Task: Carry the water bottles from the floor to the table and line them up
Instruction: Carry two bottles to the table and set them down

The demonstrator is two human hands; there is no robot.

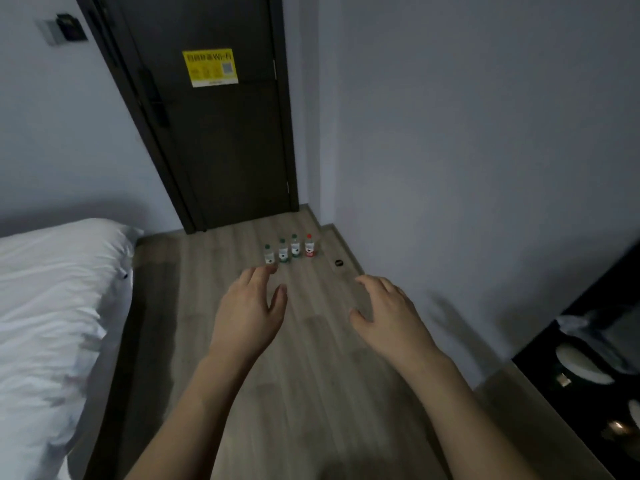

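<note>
Several small water bottles stand upright in a row on the wooden floor (311, 358) near the door. Three have green caps, the leftmost (269, 253), then a green-capped bottle (283, 251) and another green-capped bottle (295, 246). The rightmost bottle (309, 246) has a red cap and red label. My left hand (247, 311) reaches forward with relaxed, spread fingers and holds nothing; its fingertips sit just below the leftmost bottle in the view. My right hand (388, 315) is also stretched out, empty, fingers loosely curved, right of the row.
A bed with white bedding (52, 306) fills the left side. A dark door (214, 133) with a yellow notice (209, 68) stands ahead. A small black round object (338, 262) lies by the skirting. A dark glossy table (595, 375) sits at the right edge.
</note>
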